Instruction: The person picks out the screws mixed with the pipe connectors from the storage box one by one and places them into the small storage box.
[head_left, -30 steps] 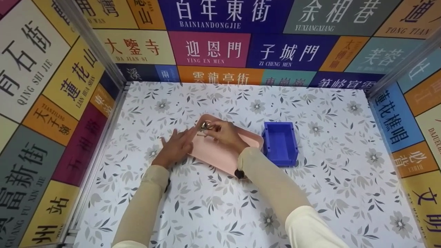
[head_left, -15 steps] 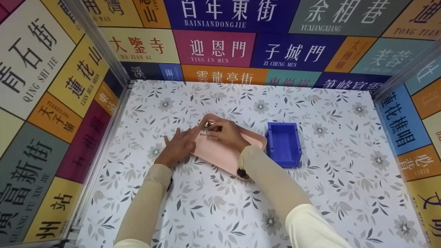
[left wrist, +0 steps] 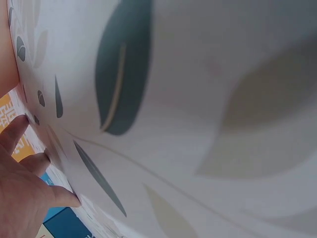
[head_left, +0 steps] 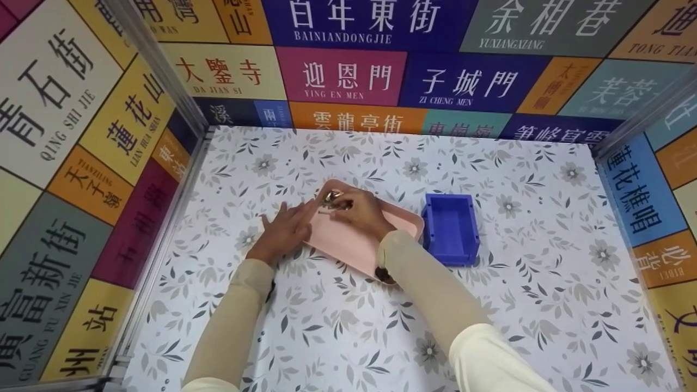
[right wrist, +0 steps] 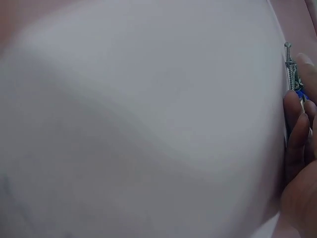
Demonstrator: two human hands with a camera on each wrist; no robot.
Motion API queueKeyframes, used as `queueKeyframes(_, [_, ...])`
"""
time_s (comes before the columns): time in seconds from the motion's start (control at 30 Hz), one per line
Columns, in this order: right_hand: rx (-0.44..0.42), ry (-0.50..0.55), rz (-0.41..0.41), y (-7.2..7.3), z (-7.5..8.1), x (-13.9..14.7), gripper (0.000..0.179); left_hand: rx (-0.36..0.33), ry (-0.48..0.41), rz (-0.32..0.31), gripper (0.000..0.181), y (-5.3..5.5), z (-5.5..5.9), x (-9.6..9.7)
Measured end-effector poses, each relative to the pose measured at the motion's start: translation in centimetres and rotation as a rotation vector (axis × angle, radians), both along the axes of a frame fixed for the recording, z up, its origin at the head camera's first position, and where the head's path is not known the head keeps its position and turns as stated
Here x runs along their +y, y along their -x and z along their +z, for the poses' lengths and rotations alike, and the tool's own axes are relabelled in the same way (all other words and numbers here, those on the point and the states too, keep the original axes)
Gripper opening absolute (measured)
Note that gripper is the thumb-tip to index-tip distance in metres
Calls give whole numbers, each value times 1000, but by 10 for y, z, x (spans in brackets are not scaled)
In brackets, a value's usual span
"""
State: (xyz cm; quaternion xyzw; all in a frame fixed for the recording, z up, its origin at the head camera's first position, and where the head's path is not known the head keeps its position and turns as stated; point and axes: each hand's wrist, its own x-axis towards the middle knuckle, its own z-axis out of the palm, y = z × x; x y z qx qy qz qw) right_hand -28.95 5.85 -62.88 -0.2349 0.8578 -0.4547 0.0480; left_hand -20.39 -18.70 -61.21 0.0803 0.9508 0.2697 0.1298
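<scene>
A shallow pink tray [head_left: 348, 245] lies at a slant on the table. My right hand [head_left: 362, 212] reaches into its far left corner, fingers bent in on a small heap of shiny metal screws [head_left: 330, 199]. In the right wrist view, long threaded screws [right wrist: 290, 64] stick out past the curled fingers [right wrist: 298, 139], with a small blue bit [right wrist: 300, 93] among them. How many the fingers grip is hidden. My left hand [head_left: 283, 231] rests at the tray's left edge, fingers spread; the left wrist view shows its fingertips [left wrist: 67, 197] against the floral surface.
Just right of the tray stands a deep blue plastic bin [head_left: 451, 231]. A white table cover with grey leaves and flowers [head_left: 506, 316] lies beneath everything. Walls with coloured lettered panels [head_left: 343, 76] close off the back and both sides.
The head view has shifted slightly, so everything sits a little further right. My right fingers stay at the screws with small movements; my left hand keeps its place at the tray's edge.
</scene>
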Motion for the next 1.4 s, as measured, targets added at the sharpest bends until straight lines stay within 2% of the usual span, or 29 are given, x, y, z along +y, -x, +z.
queueKeyframes(0.27, [7,-36,-5,1,-1,-1,31,-13,9,10,58,0,-1,0])
queueKeyframes(0.63, [48,-149,-24,-1,-1,-2,10,-17,6,-21,58,0,-1,0])
queueKeyframes(0.8, [41,-125,-19,-2,1,-3,7,-9,13,-14,58,1,-1,1])
queueKeyframes(1.17, [-57,-66,-3,-3,8,-1,7,-20,25,1,56,2,1,1])
queueKeyframes(1.4, [-67,-43,-1,-4,11,0,7,-31,20,6,58,2,0,1])
